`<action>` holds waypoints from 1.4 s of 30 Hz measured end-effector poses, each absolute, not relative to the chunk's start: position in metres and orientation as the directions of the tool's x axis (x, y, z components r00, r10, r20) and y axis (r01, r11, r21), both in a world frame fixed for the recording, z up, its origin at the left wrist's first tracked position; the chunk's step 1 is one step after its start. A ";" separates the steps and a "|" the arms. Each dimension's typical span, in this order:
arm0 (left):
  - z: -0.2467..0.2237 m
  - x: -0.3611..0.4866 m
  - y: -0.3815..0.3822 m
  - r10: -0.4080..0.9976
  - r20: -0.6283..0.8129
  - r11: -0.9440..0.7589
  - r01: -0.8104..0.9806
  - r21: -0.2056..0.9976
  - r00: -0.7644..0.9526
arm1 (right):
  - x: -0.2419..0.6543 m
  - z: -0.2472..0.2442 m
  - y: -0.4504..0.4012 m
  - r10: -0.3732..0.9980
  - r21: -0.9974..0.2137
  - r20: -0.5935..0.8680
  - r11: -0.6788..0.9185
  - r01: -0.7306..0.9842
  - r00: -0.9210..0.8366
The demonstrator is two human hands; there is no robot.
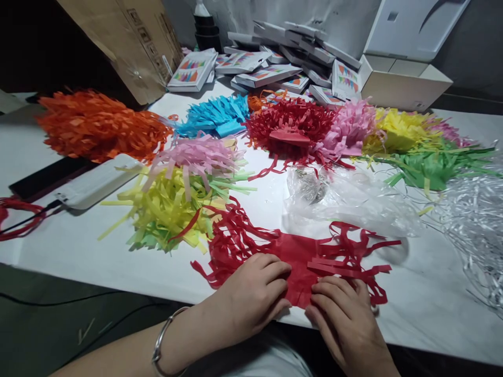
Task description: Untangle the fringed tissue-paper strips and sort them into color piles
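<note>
A red tissue-paper tassel sheet lies flat at the table's near edge, its solid middle band between fringes of cut strips on both sides. My left hand rests on the band's left side, fingers curled and thumb at the near edge. Opposite it, my right hand holds the right side of the near edge with bent fingers and thumb. Both hands look closed on the paper, though the fingertips partly hide the edge. Just beyond lies a clear plastic bag with something grey inside.
Fringed paper bunches surround the work: yellow, pink, orange, blue, dark red and green. Silver strands spread at right. Behind are flat printed boxes, an open white box and a white device with a cable.
</note>
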State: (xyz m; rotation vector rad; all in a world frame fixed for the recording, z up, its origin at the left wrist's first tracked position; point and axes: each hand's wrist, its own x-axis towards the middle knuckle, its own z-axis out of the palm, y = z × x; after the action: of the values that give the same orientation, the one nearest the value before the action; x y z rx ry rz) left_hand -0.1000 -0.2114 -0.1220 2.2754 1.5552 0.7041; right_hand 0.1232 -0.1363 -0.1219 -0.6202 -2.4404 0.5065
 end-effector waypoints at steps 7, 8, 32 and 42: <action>-0.123 -0.098 -0.211 0.929 0.183 -0.369 0.807 0.461 0.321 | 0.127 -0.120 -0.132 0.456 -0.408 0.426 0.868 0.284 -0.781; -0.123 -0.098 -0.211 0.929 0.181 -0.369 0.807 0.462 0.322 | 0.127 -0.120 -0.132 0.454 -0.408 0.429 0.869 0.281 -0.781; -0.133 -0.097 -0.205 0.920 0.238 -0.388 0.817 0.427 0.312 | 0.134 -0.137 -0.109 0.661 -0.193 0.487 0.719 0.668 -0.571; -0.115 -0.095 -0.196 0.938 0.137 -0.345 0.830 0.437 0.317 | 0.122 -0.112 -0.124 0.362 -0.194 0.528 0.932 0.306 -0.768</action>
State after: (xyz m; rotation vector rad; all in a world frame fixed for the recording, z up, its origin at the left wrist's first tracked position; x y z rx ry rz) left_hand -0.0948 -0.1964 -0.1147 2.3012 1.5955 0.5366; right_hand 0.1218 -0.1239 -0.1116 -0.4743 -2.5041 0.1294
